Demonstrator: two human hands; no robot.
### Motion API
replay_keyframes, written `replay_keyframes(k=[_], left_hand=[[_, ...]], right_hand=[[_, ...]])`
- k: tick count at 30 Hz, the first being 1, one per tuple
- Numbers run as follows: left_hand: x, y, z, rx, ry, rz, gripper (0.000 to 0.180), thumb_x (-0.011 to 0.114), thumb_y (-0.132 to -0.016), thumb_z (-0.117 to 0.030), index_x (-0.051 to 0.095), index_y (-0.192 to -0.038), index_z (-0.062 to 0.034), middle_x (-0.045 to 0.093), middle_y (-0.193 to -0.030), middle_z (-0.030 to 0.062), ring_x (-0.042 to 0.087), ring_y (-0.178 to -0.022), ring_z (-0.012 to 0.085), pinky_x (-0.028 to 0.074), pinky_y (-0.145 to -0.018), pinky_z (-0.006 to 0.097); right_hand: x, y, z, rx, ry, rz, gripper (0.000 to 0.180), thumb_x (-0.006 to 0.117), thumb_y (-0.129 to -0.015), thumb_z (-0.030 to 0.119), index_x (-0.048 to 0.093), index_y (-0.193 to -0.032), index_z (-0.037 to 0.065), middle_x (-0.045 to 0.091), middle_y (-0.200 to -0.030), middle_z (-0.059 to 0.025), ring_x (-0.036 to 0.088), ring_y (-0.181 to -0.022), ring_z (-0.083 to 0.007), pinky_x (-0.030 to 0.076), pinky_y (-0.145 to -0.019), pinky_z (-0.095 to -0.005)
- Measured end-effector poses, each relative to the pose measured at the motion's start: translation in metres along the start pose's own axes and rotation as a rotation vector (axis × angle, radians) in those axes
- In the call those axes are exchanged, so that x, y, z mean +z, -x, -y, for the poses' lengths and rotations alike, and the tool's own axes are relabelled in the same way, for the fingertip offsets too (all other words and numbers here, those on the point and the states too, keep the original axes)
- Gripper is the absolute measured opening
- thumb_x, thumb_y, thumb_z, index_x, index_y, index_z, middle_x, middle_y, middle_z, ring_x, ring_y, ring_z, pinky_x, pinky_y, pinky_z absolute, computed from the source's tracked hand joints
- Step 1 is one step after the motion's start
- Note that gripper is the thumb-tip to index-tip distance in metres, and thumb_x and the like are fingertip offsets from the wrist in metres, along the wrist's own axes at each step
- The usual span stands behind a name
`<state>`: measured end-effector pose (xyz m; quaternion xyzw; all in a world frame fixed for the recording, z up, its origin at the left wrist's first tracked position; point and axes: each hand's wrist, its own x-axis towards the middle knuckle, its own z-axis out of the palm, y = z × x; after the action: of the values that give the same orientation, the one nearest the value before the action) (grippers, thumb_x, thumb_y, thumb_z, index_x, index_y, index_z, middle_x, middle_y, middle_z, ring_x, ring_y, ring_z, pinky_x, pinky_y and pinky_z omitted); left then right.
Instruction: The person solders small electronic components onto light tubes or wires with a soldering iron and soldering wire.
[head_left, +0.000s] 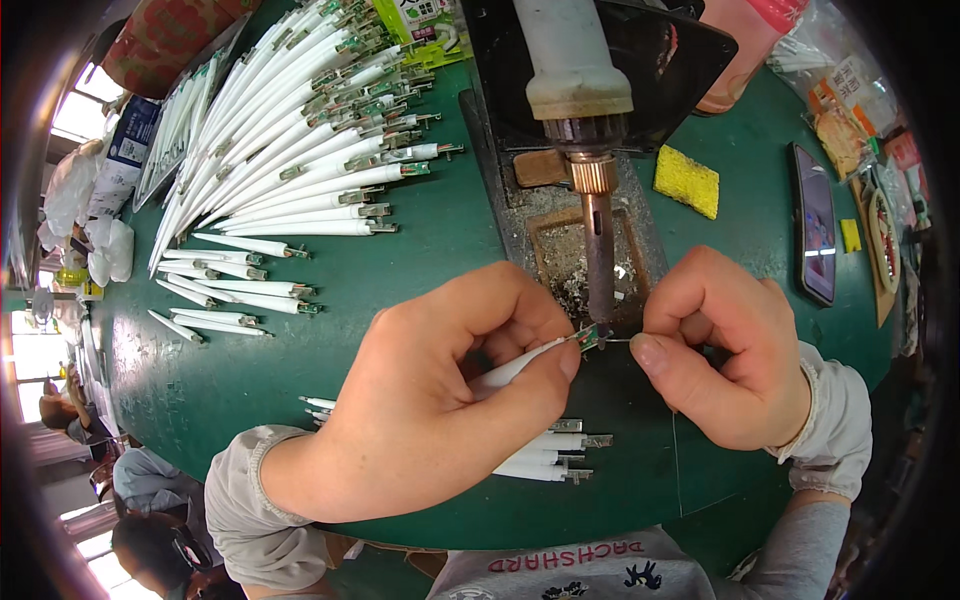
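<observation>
My left hand [450,395] is closed around a white pen-shaped tube [518,368], whose green circuit-board end [588,338] points right, past my thumb and forefinger. Directly above that end, a soldering iron [598,235] hangs nose down, its dark tip at or very near the board. Pinched between the thumb and forefinger of my right hand [725,350] is a thin solder wire [677,460]; its short front end reaches toward the iron tip, and the rest trails down toward the table edge. Below my left hand lie several more white tubes [535,468], partly hidden by it.
A large fan of white tubes [290,130] covers the table's far left, with a smaller group [240,285] nearer. Under the iron is a stand tray [545,245] with solder scraps. A yellow sponge [687,182] and a phone [815,225] lie right. People [165,545] sit at left.
</observation>
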<state>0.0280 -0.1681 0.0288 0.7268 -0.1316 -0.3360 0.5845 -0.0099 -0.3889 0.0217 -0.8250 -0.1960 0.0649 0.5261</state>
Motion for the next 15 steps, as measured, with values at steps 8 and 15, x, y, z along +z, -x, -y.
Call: replay_keyframes(k=[8,15], left_hand=[[0.0031,0.0040,-0.0002,0.081,-0.003,-0.008,0.009,0.061,-0.086,0.003,0.055,-0.093,0.0031,0.060,-0.086,0.0065,0.057,-0.076,0.0080,0.044,-0.065,0.022],[0.0002,0.0058,-0.0004,0.074,-0.044,0.003,0.009,0.061,-0.086,0.003,0.056,-0.093,0.0030,0.060,-0.086,0.0064,0.057,-0.075,0.0073,0.043,-0.066,0.022]], right_hand=[[0.0010,0.0046,-0.0008,-0.001,0.011,-0.014,0.011,0.059,-0.088,0.004,0.049,-0.088,-0.001,0.053,-0.074,-0.0025,0.052,-0.052,-0.0040,0.036,-0.046,-0.0185],[0.0005,0.0066,-0.0017,0.030,0.000,0.012,0.012,0.060,-0.088,0.005,0.049,-0.089,-0.001,0.051,-0.077,-0.0024,0.047,-0.056,-0.0034,0.035,-0.050,-0.0178]])
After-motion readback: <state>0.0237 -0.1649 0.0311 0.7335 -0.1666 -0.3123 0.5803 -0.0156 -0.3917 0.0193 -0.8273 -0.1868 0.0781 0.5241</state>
